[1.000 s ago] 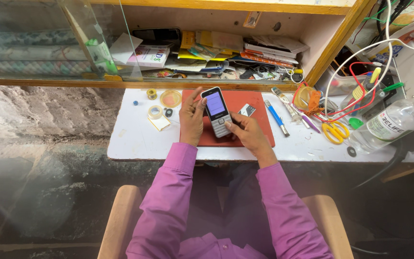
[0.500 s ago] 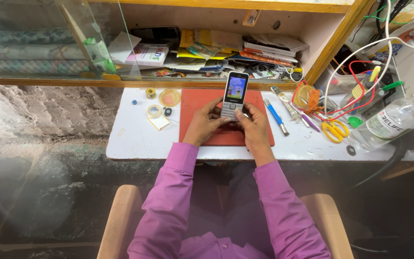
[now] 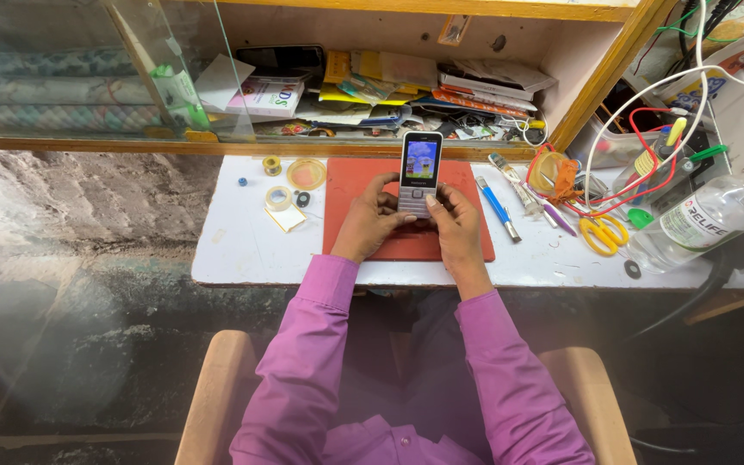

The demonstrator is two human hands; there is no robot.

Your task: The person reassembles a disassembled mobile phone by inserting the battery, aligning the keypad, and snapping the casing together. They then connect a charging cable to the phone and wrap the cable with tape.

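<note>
1. While you sit at the white bench, both of your hands are closed on the small silver keypad phone, which stands upright over the far half of the red mat with its screen lit and facing you.
2. Your left hand wraps the phone's lower left edge, fingers curled behind it and the thumb across the keypad.
3. Your right hand clamps the lower right edge in the same way, with its thumb resting on the keys.
4. Judging by its size, the phone is light and stiff, with a hard plastic shell that is likely smooth and a little slippery; the screen is its fragile part.
5. Hold it by the two long side edges at the keypad end, as you do now, and keep your fingertips off the screen.
6. To your left on the bench lie a tape roll, a round clear lid and a small spool.
7. To your right lie a blue-handled tool, yellow scissors and a clear plastic bottle, all well apart from the phone.
8. Beyond the mat, the wooden shelf is crowded with papers and booklets.
</note>
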